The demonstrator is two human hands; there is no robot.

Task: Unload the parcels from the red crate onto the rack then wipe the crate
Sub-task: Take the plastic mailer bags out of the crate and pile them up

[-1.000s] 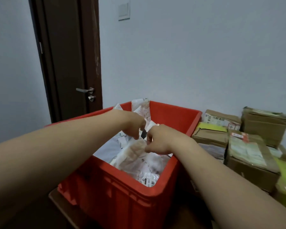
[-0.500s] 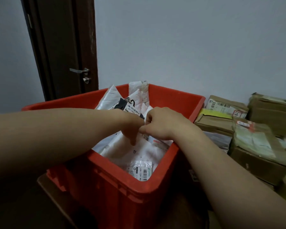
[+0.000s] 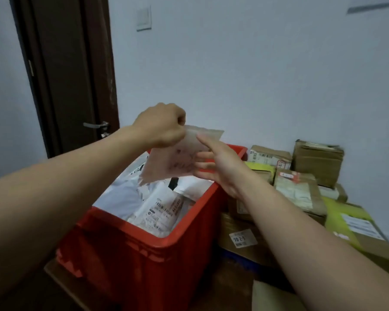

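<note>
A red plastic crate (image 3: 184,234) stands in front of me, holding several white and pale plastic mailer parcels (image 3: 157,209). Above the crate hangs a small pale translucent parcel bag (image 3: 173,160). My left hand (image 3: 162,126) pinches its top left corner with curled fingers. My right hand (image 3: 213,167) is beside the bag's right edge, fingers spread and mostly straight, touching it. The rack is not in view.
Cardboard boxes (image 3: 299,191) and yellow-green parcels (image 3: 346,223) are piled to the right of the crate against the white wall. A dark wooden door (image 3: 70,75) with a metal handle stands at the back left. The crate sits on a brown board (image 3: 61,279).
Both hands were down in the crate pinching a parcel; now the left hand has lifted the small pale bag above the crate, and the right hand has opened beside it.
</note>
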